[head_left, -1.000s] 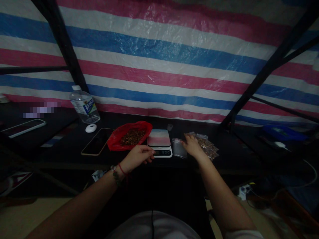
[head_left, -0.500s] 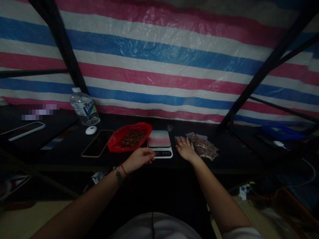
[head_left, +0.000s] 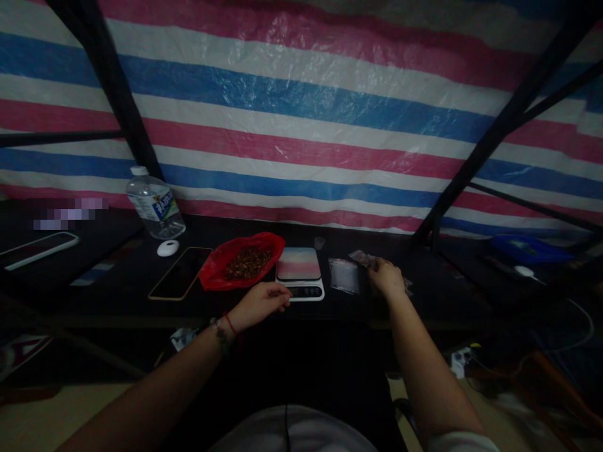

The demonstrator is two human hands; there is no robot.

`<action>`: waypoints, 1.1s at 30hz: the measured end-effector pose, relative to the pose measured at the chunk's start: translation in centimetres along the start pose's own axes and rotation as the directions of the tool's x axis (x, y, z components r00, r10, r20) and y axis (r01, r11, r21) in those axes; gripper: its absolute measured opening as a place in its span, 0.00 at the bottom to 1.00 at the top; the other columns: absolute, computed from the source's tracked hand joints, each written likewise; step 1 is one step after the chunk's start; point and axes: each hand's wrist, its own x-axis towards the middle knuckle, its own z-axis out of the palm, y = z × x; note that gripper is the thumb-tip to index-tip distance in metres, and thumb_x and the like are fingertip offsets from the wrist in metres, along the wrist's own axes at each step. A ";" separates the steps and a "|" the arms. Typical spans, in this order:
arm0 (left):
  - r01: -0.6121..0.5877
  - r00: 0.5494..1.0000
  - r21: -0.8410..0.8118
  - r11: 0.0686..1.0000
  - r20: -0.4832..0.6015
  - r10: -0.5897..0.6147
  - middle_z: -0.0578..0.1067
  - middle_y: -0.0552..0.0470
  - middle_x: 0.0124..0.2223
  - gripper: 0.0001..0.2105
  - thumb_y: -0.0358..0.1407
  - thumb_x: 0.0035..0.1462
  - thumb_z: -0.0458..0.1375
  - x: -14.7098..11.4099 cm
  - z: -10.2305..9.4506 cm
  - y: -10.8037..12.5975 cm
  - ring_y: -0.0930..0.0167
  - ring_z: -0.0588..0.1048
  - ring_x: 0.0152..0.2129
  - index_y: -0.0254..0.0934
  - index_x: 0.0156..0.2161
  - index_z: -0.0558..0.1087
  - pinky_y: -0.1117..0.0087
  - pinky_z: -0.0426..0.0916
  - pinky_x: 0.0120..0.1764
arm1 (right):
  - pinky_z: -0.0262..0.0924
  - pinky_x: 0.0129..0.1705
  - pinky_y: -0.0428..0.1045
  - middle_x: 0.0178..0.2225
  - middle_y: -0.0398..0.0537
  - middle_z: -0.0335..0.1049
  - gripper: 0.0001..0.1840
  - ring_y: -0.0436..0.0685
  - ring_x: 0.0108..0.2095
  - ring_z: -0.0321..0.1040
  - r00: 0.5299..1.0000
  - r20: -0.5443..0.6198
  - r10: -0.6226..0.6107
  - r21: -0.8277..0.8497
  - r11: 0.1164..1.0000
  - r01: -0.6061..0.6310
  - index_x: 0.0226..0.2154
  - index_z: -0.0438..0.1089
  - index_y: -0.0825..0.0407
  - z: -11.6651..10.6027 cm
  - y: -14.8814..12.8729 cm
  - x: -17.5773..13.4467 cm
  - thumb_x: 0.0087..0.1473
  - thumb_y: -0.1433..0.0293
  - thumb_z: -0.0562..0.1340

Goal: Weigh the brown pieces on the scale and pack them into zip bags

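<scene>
The dark, flat tabletop [head_left: 440, 292] ran beneath a striped plastic sheet [head_left: 301, 129], whose creased surface shone in small wrinkles above the back edge. Midway along the tabletop stood a scale [head_left: 299, 267], a low white slab with rounded corners and a glossy square top that mirrored the sheet's stripes. At its left side, nearer the middle than the left edge, lay a thin red plastic bag [head_left: 214, 271], its mouth spread wide and its rim crumpled, with a loose heap of rough brown bits [head_left: 249, 262] inside. Right of the scale, a little back from the front edge, flat clear bags [head_left: 345, 276] lay smooth and limp. A small clear cup [head_left: 319, 242] stood toward the back edge. Near the left edge were a thin phone [head_left: 180, 274] with rounded corners, a glossy white oval case [head_left: 168, 248] and, at the back, a clear plastic bottle [head_left: 156, 206].

The left hand [head_left: 264, 299] rested by the scale's front left corner, fingers curled and thumb close against the forefinger; whether anything was pinched there could not be told. The right hand [head_left: 387, 279] bent over small filled bags [head_left: 360, 257] right of the flat ones, fingers touching them. It hid most of them, so whether it gripped any could not be told.
</scene>
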 end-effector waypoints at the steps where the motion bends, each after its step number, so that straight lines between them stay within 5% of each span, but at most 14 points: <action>1: -0.004 1.000 0.000 1.000 -0.007 0.004 0.75 0.50 0.29 0.11 0.39 0.50 0.57 0.0 0.0 0.0 0.74 0.72 0.24 0.32 0.34 0.73 0.73 0.67 0.29 | 0.57 0.48 0.55 0.47 0.60 0.68 0.23 0.64 0.47 0.65 1.000 -0.013 -0.007 0.028 1.000 0.007 0.51 0.65 0.55 -0.1 0.2 0.1 0.56 0.62 0.52; 4: -0.011 0.999 -0.004 1.000 -0.030 0.011 0.75 0.50 0.29 0.12 0.40 0.50 0.57 0.0 -0.1 0.1 0.74 0.72 0.23 0.32 0.34 0.73 0.73 0.66 0.29 | 0.59 0.45 0.53 0.42 0.60 0.71 0.21 0.62 0.43 0.69 0.994 -0.112 0.002 0.166 0.986 0.017 0.48 0.68 0.56 -0.9 0.6 0.4 0.57 0.65 0.50; 7: -0.027 0.998 -0.008 1.000 -0.062 0.027 0.74 0.51 0.28 0.12 0.40 0.50 0.57 0.0 -0.2 0.3 0.74 0.71 0.23 0.32 0.34 0.72 0.72 0.66 0.30 | 0.59 0.45 0.52 0.42 0.58 0.72 0.21 0.61 0.44 0.68 0.954 -0.293 -0.056 0.411 0.894 0.179 0.45 0.70 0.56 -2.2 -0.1 -0.1 0.57 0.63 0.50; 10: -0.059 0.993 -0.024 0.998 -0.101 0.056 0.74 0.51 0.29 0.13 0.41 0.50 0.58 -0.2 -0.2 0.6 0.75 0.71 0.22 0.32 0.35 0.72 0.72 0.65 0.30 | 0.63 0.38 0.51 0.36 0.52 0.73 0.21 0.58 0.36 0.69 0.948 -0.299 -0.105 0.720 0.627 0.297 0.39 0.71 0.54 -3.4 -3.1 -2.0 0.54 0.56 0.53; 13: -0.095 0.987 -0.064 0.993 -0.132 0.086 0.73 0.50 0.34 0.17 0.43 0.50 0.58 -0.5 0.0 1.0 0.75 0.71 0.23 0.33 0.42 0.70 0.72 0.66 0.29 | 0.61 0.24 0.46 0.29 0.46 0.71 0.21 0.53 0.25 0.66 0.956 -0.162 -0.245 0.926 0.296 0.233 0.36 0.71 0.53 -4.0 -7.6 -5.2 0.50 0.53 0.58; 15: -0.120 0.985 -0.100 0.988 -0.139 0.105 0.73 0.50 0.37 0.21 0.44 0.49 0.58 -0.7 0.1 1.3 0.75 0.71 0.24 0.34 0.46 0.68 0.72 0.66 0.29 | 0.57 0.19 0.44 0.22 0.42 0.66 0.20 0.49 0.19 0.60 0.920 -0.082 -0.382 0.965 0.201 0.169 0.34 0.70 0.52 -3.9 -10.3 -7.3 0.49 0.52 0.60; 19: -0.127 0.991 -0.131 0.983 -0.060 0.120 0.72 0.53 0.31 0.16 0.44 0.49 0.59 -1.1 0.1 1.9 0.76 0.69 0.22 0.33 0.38 0.70 0.73 0.65 0.29 | 0.56 0.18 0.43 0.20 0.39 0.64 0.19 0.47 0.17 0.58 0.847 0.018 -0.531 0.984 0.158 0.078 0.32 0.69 0.52 -3.2 -13.2 -9.9 0.48 0.53 0.61; 25: -0.074 0.996 -0.189 0.979 0.024 0.080 0.71 0.55 0.24 0.14 0.43 0.49 0.60 -1.6 -0.1 2.6 0.77 0.67 0.20 0.32 0.27 0.69 0.75 0.62 0.26 | 0.57 0.21 0.45 0.23 0.43 0.66 0.17 0.49 0.20 0.60 0.876 0.047 -0.480 0.976 0.208 0.061 0.33 0.68 0.51 -2.0 -14.0 -10.3 0.52 0.54 0.58; 30: -0.078 0.997 -0.321 0.944 -0.020 0.075 0.72 0.54 0.24 0.13 0.42 0.50 0.60 -1.7 0.0 2.6 0.77 0.68 0.20 0.32 0.26 0.69 0.75 0.62 0.26 | 0.62 0.36 0.48 0.41 0.50 0.69 0.23 0.53 0.37 0.67 0.921 -0.215 -0.324 0.909 0.278 0.310 0.49 0.61 0.51 -2.2 -14.3 -10.7 0.52 0.61 0.59; 33: -0.118 0.993 -0.302 0.946 -0.062 0.103 0.72 0.53 0.24 0.12 0.41 0.51 0.59 -1.7 0.2 2.5 0.76 0.68 0.21 0.32 0.26 0.70 0.75 0.62 0.28 | 0.62 0.37 0.47 0.36 0.48 0.71 0.16 0.52 0.34 0.67 0.879 -0.245 -0.410 0.881 0.285 0.378 0.42 0.66 0.52 -3.2 -14.7 -12.0 0.52 0.62 0.59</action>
